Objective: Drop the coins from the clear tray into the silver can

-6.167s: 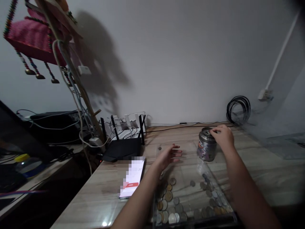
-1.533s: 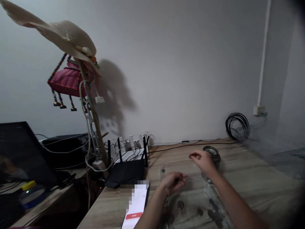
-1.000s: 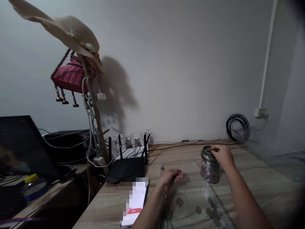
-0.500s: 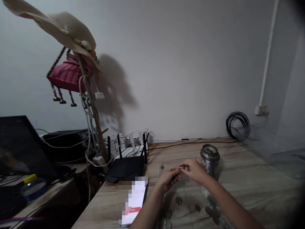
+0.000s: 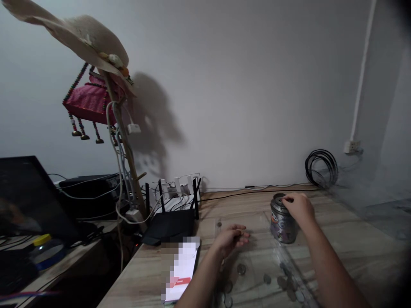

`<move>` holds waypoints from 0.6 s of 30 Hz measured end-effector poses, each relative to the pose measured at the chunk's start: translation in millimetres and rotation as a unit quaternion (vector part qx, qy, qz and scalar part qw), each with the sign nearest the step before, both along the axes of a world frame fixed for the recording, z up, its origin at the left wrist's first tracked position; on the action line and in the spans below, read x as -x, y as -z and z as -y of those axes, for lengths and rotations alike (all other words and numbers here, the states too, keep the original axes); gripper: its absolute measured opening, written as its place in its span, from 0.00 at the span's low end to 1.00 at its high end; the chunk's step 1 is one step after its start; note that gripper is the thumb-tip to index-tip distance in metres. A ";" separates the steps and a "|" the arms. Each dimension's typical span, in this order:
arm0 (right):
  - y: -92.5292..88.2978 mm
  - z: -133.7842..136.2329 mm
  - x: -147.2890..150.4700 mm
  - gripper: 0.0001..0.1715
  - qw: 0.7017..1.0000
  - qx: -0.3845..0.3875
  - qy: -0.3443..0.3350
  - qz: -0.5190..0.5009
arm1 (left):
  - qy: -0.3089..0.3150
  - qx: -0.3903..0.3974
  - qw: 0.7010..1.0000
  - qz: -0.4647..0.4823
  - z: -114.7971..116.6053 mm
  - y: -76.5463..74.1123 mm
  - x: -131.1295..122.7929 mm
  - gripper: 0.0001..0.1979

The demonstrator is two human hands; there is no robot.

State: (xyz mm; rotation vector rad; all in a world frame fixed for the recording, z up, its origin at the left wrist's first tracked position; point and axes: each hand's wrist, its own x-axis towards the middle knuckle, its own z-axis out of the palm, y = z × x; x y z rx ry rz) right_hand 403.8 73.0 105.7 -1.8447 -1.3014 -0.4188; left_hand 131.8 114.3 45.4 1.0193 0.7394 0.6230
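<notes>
Over the lid of a silver, picture-printed can-shaped coin bank, my right hand is closed in a pinch. Its fingertips are at the slot in the lid, on a coin mostly hidden by them. My left hand is palm up to the left of the can, fingers loosely curled and thumb bent over something small and dark that I cannot make out. Loose coins lie below the hands on a clear plastic sheet or tray, among them a coin, another coin and a small coin farther back.
A phone with a lit screen lies left of my left forearm. Behind it stand a black router and white plugs with cables. A coil of black cable leans at the wall. A monitor and yellow-capped bottle are at far left.
My right hand has left my left hand and moved right, up to the can's lid. My left hand stays about where it was, its fingers now more spread.
</notes>
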 end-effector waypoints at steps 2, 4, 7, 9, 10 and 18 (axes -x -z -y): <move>5.3 -4.4 -8.1 0.12 1.000 0.008 -0.007 0.010 | -0.002 -0.010 1.000 -0.006 0.3 0.2 -0.9 0.12; 9.0 -8.3 -11.6 0.11 1.000 0.004 0.000 0.021 | -0.003 -0.018 1.000 -0.015 0.7 0.0 -2.1 0.11; 9.1 -9.9 -13.2 0.10 1.000 0.020 0.021 0.013 | 0.003 -0.025 0.999 -0.023 1.2 -0.6 -3.7 0.11; 5.6 -7.4 -11.6 0.10 0.999 0.032 0.019 0.005 | 0.005 -0.028 0.999 -0.021 1.5 -0.7 -4.1 0.11; 3.1 -5.1 -8.8 0.10 0.999 0.024 0.020 0.008 | 0.004 -0.028 0.999 -0.020 1.6 -0.7 -4.1 0.11; 5.9 6.4 82.5 0.14 0.967 -0.020 -0.255 0.017 | -0.015 0.004 1.000 0.015 1.1 -1.7 -0.9 0.20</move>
